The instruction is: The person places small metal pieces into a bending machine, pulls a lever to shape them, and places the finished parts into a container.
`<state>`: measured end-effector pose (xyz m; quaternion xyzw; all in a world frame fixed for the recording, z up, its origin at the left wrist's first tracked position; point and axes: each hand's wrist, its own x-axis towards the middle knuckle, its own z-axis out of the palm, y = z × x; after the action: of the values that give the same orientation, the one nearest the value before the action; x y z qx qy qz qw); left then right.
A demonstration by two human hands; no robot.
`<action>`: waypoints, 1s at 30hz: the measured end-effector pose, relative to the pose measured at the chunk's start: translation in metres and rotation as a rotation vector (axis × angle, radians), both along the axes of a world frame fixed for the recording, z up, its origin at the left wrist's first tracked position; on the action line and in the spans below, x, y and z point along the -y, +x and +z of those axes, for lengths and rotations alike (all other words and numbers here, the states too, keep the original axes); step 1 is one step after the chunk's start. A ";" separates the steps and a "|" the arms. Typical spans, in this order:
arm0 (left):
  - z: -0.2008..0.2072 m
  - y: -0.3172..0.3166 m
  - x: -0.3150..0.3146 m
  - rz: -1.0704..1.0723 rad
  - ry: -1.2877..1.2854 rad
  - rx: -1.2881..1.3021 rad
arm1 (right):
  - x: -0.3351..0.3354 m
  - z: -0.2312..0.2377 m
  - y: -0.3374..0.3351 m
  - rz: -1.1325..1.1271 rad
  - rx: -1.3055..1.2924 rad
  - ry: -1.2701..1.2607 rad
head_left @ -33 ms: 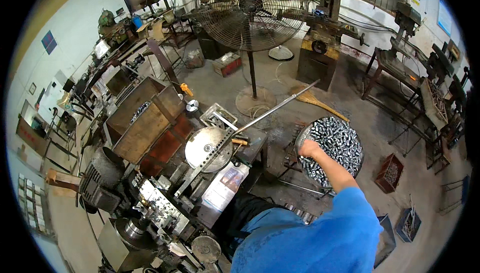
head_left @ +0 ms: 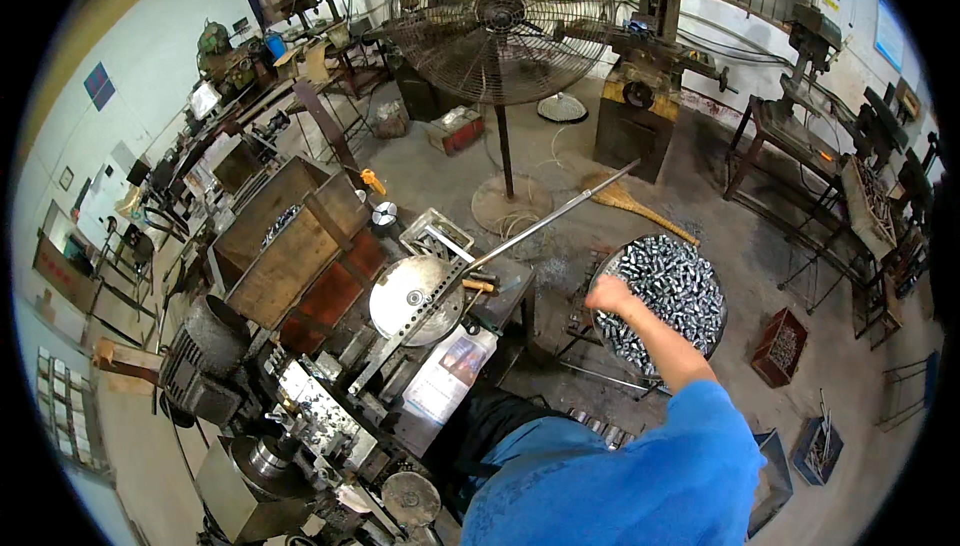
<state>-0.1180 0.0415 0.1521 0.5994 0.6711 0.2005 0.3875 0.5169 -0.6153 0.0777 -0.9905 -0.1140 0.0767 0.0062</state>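
Observation:
My right hand (head_left: 608,295) is closed at the left rim of a round pan (head_left: 724,331), its bare forearm crossing over the pan from a blue sleeve. What the curled fingers hold, if anything, is hidden. Many short, shiny metal cylinders (head_left: 672,281) fill the pan, which rests on a low metal stand. My left hand does not show.
Left of me stands a machine with a round metal disc (head_left: 395,298), a long slanting rod (head_left: 560,208) and a printed bag (head_left: 450,374). A broom (head_left: 640,208) and a large fan (head_left: 502,8) are ahead. Right lie a rusty bin (head_left: 780,348) and a blue bin (head_left: 818,449).
My right hand has shifted slightly left, to the pan's rim. The pan and the metal cylinders look the same.

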 end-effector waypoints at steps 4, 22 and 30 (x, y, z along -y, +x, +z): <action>0.000 0.004 -0.009 -0.026 0.031 -0.014 | -0.071 0.045 0.001 0.195 0.058 0.543; 0.025 0.007 0.050 -0.045 0.189 0.171 | -0.446 0.242 -0.138 1.491 -0.038 0.933; 0.056 0.024 0.065 -0.004 0.182 0.038 | -0.574 0.194 -0.175 1.491 0.073 0.083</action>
<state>-0.0942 -0.0234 0.2079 0.6296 0.6415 0.2711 0.3444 0.3415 -0.0414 0.2719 -0.6514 -0.7583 0.0234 -0.0140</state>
